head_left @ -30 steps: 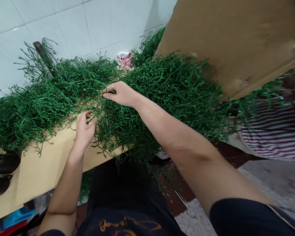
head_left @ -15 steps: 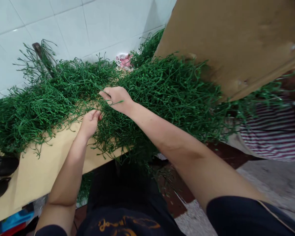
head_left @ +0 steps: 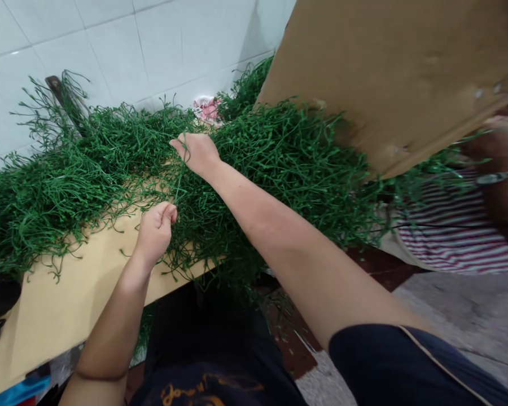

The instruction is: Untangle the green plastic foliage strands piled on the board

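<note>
Thin green plant stems with small knobbed tips lie in a big tangled pile (head_left: 288, 152) in front of me, and in a second heap (head_left: 68, 180) to the left. My right hand (head_left: 198, 153) is closed over the edge of the pile, pinching a single green stem (head_left: 180, 183) that loops across its fingers. Lower and to the left, my left hand (head_left: 157, 228) is closed just above the tan board. The stem runs down toward its fingertips; its lower end is hidden there, so whether this hand grips it too is unclear.
A tan board (head_left: 80, 293) forms the work surface. A large cardboard sheet (head_left: 389, 73) stands at the right. By the tiled wall sits a small dish with pink bits (head_left: 209, 110). Another person's arm (head_left: 506, 163) and striped clothing (head_left: 457, 242) appear at the right edge.
My hands have moved apart: the right one slightly up, the left one slightly down. The stem at the right hand now stretches down between them. The view has shifted a little.
</note>
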`<state>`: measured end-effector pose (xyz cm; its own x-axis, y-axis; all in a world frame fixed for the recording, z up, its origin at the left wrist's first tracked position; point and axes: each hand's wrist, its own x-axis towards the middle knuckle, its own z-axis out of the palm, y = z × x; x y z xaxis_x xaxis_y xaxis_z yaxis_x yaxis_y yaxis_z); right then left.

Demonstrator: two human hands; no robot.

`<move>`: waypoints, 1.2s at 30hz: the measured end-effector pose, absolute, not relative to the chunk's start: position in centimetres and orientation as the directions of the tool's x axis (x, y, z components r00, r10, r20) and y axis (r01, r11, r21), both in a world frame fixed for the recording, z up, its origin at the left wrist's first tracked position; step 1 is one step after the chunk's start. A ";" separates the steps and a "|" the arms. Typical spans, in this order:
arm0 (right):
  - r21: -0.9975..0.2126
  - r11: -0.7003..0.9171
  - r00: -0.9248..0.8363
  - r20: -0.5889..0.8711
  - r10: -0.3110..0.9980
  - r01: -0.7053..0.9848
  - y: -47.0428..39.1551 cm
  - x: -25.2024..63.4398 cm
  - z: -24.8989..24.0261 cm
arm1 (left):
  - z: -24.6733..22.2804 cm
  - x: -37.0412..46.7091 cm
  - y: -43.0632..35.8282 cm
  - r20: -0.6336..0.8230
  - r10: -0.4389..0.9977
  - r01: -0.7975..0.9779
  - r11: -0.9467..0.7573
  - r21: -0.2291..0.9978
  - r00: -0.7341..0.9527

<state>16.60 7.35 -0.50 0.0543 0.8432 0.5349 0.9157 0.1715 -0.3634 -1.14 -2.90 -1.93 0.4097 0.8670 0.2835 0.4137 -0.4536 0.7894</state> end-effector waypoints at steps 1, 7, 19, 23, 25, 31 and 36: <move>-0.374 0.172 0.057 0.528 0.847 0.911 7.8 16.8 -0.5 | -1.8 -1.4 -3.2 0.289 0.870 0.424 -0.455 0.783 0.400; -0.543 0.004 0.275 0.433 0.858 0.840 10.1 20.5 -0.2 | -1.6 -4.1 -5.4 0.271 0.852 0.486 -0.486 0.726 0.448; -0.628 0.397 -0.269 0.293 0.918 0.669 3.2 17.2 4.1 | -0.6 -3.7 0.6 0.323 0.922 0.710 -0.374 0.596 0.214; -0.663 0.449 -0.346 0.292 0.892 0.599 2.4 16.2 3.3 | -0.4 -3.0 1.4 0.445 0.893 0.524 -0.411 0.746 0.067; -0.660 0.483 -0.380 0.308 0.872 0.575 2.2 15.5 3.1 | -0.8 -1.9 1.7 0.374 0.917 0.415 -0.398 0.818 0.140; -0.558 0.474 -0.306 0.372 0.876 0.681 2.2 15.6 2.1 | -1.8 -0.8 1.6 0.217 0.921 0.336 -0.326 0.884 0.325; -0.387 0.453 -0.294 0.404 0.866 0.803 2.2 15.8 1.0 | -2.1 -1.4 1.2 0.327 0.872 0.374 -0.459 0.806 0.366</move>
